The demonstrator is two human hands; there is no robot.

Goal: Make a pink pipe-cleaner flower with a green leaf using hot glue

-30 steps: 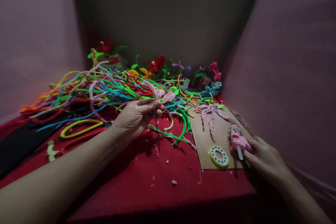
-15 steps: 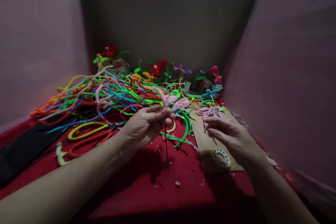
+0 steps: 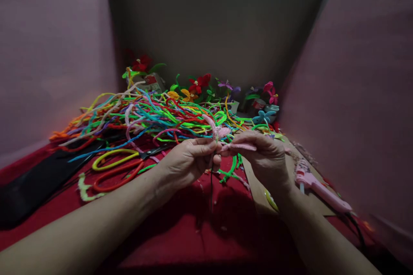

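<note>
My left hand (image 3: 190,161) is closed in a pinch around the base of a pink pipe-cleaner flower (image 3: 211,126), whose thin dark stem hangs down below the fingers. My right hand (image 3: 266,159) has come in from the right, thumb and fingers closed on a fuzzy pink petal (image 3: 241,146). The petal's inner end meets the flower's base at the left fingertips; whether it is joined there I cannot tell. Other petals point up and to the right.
Loose coloured pipe cleaners (image 3: 155,111) are heaped behind my hands. Scissors (image 3: 119,174) with yellow and red handles lie left on the red cloth (image 3: 155,245). Right are a board (image 3: 258,184) and a pink glue gun (image 3: 319,187). Finished flowers (image 3: 200,81) stand at the back.
My right hand has moved left and up from the pink petals on the board to the flower, and now grips a petal there. The glue gun has come into sight.
</note>
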